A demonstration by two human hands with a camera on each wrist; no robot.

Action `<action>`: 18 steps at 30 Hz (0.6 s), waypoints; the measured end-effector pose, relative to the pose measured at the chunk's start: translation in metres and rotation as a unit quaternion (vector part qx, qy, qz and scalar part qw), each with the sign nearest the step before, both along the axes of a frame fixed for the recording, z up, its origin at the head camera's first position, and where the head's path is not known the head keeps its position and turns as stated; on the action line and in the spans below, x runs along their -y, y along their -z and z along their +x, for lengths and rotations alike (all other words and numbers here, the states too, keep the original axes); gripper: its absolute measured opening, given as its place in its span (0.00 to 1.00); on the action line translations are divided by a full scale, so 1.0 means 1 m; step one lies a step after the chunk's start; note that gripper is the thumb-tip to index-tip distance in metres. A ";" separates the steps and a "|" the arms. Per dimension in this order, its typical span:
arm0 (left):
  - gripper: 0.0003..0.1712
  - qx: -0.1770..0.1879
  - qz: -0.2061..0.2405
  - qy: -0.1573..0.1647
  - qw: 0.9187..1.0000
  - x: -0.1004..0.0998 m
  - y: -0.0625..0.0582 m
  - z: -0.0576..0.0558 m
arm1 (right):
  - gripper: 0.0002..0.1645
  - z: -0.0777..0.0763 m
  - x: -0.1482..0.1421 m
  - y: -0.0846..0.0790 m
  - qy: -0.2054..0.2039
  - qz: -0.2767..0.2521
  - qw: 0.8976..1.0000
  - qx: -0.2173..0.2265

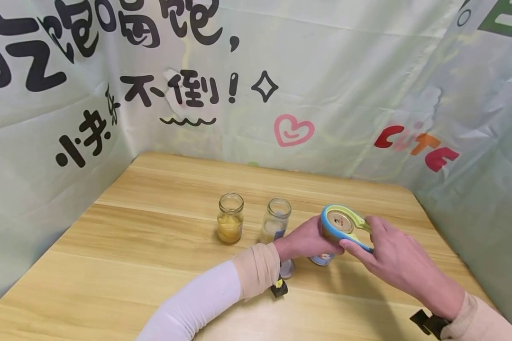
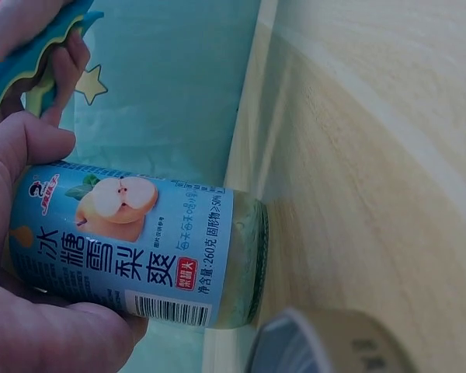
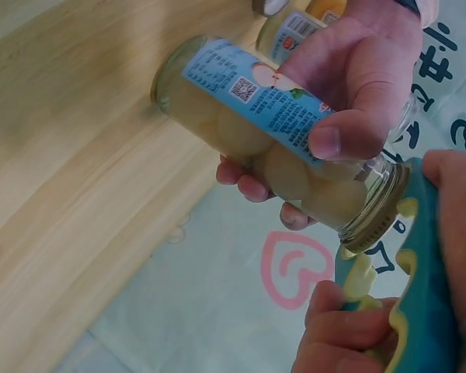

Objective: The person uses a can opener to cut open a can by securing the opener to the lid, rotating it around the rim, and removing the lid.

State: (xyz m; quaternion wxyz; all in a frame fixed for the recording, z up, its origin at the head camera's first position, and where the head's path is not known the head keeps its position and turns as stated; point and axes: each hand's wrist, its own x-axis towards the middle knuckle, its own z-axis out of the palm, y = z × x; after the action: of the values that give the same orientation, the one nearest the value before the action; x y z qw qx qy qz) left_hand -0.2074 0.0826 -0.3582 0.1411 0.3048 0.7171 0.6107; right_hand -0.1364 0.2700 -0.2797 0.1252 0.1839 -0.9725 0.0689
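My left hand (image 1: 307,237) grips a glass jar of pears (image 3: 272,155) with a blue label, fingers and thumb wrapped round its body. The jar has a gold lid (image 1: 340,221) and whole pale fruit in liquid inside. My right hand (image 1: 403,258) holds the handles of a blue and yellow-green jar opener (image 1: 330,232), whose ring lies around the lid in the head view. In the right wrist view the opener's toothed inner edge is right at the lid (image 3: 377,206). The left wrist view shows the jar's base close over the wooden table (image 2: 357,194).
An uncapped glass jar with yellow fruit (image 1: 230,222) stands left on the table. Beside it is another uncapped jar with pale contents (image 1: 276,220), partly behind my left arm. A loose lid (image 1: 287,269) lies near my left wrist. Printed cloth walls (image 1: 256,57) enclose the table.
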 end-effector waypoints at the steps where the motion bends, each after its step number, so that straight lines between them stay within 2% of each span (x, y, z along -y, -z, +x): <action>1: 0.33 -0.001 0.000 0.000 1.000 0.000 0.000 0.000 | 0.43 0.000 0.000 0.000 0.000 -0.002 1.000 -0.001; 6: 0.32 -0.001 0.003 0.004 1.000 0.001 0.001 -0.001 | 0.46 -0.002 -0.001 0.001 -0.001 0.000 1.000 -0.011; 12: 0.33 -0.003 -0.002 0.001 1.000 0.002 0.000 0.000 | 0.46 -0.002 0.001 0.002 -0.003 0.018 0.999 -0.032; 18: 0.34 -0.010 -0.011 -0.005 1.000 0.001 -0.001 0.000 | 0.45 0.000 0.004 0.004 -0.003 0.021 0.999 -0.026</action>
State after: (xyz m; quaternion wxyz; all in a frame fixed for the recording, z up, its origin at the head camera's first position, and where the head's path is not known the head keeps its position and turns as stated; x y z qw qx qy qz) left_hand -0.2073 0.0813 -0.3570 0.1339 0.3057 0.7270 0.6001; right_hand -0.1363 0.2665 -0.2839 0.1466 0.1911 -0.9696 0.0438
